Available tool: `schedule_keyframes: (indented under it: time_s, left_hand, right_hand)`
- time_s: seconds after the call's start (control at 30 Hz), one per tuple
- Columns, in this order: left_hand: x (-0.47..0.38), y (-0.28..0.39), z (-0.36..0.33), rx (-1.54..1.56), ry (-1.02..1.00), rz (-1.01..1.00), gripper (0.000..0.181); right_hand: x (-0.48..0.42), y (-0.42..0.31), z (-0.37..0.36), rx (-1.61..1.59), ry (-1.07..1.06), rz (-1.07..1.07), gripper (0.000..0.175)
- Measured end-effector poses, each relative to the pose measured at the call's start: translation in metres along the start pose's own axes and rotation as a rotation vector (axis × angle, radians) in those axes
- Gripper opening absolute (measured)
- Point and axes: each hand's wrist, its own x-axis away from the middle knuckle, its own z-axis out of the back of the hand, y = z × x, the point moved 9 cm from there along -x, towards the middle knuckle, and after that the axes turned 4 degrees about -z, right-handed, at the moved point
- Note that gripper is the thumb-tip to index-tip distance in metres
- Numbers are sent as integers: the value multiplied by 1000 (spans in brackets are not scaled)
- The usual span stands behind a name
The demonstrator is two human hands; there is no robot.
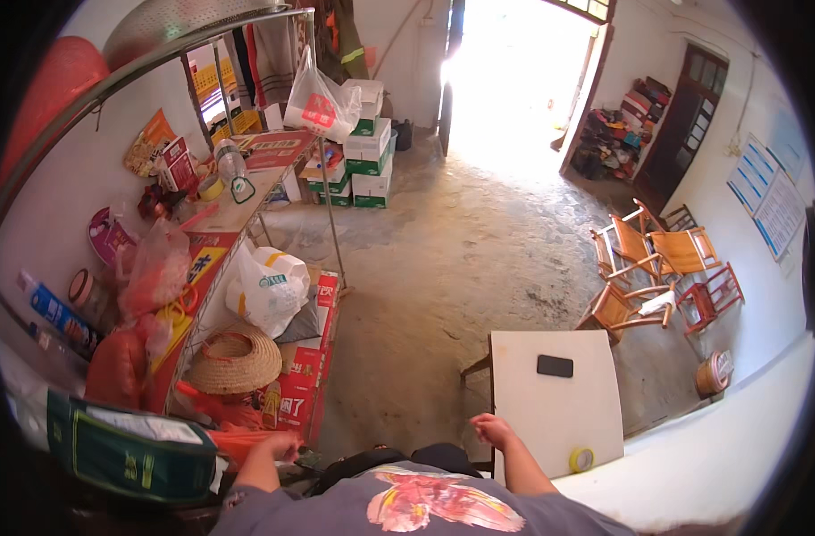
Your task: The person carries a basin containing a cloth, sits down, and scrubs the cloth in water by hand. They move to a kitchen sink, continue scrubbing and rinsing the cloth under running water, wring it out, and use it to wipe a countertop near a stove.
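Note:
At the lower left, my left hand [283,445] is beside a red plastic bag [236,441] at the rack's bottom; whether its fingers grip the bag cannot be told. My right hand [493,429] hangs by the left edge of a white-topped table [548,422], its fingers loosely bent and nothing visible in them. A black smartphone [554,366] lies towards the table's far side, and a roll of yellow tape [581,459] is near its close edge. On the rack's lower level sit a woven straw hat [236,362] and a white plastic bag [270,288].
The metal rack's upper shelf [210,234] holds a plastic bottle [230,159], tape and bags. A dark green box [129,449] is at lower left. White-and-green cartons [370,161] are stacked beyond. Several wooden chairs [632,248] stand at right, near a bright doorway [514,87].

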Motion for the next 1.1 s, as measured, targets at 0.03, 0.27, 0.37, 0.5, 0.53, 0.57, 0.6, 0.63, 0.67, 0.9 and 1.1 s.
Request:
schedule_keyframes:
  time_s: [0.03,0.27,0.37,0.5,0.53,0.57,0.6,0.63,0.67,0.9,1.1]
  left_hand:
    - [17,44,-35,161,199,62,29]
    - [-9,381,-141,-754,170,-603,45]
    - [-11,440,-121,-1258,750,-884,30]
    - [9,497,-134,-884,959,-1003,23]
    - [10,514,-145,-861,983,-981,23]
    - [0,520,-147,-473,764,-965,22]
    - [-7,513,-143,-82,557,-942,22]
    - [-4,504,-133,-42,603,-939,22]
    - [10,516,-136,-417,788,-1055,23]
    - [-4,497,-86,-698,1019,-846,29]
    - [-15,396,-35,-521,939,-482,32]
  right_hand:
    - [-1,-2,23,-58,46,5,11]
    - [-52,17,95,-453,93,-259,16]
    - [-119,-42,107,-190,63,-321,20]
    - [-167,-197,91,-372,-146,-60,20]
    - [-200,-224,117,132,-35,136,20]
    - [-222,-253,124,641,57,341,21]
    - [-234,-283,120,401,22,238,20]
    - [-232,-322,107,164,0,125,20]
    - [-241,-347,110,207,48,108,20]
    - [-337,-378,128,395,-90,104,15]
    - [-362,-353,62,1382,-201,170,11]
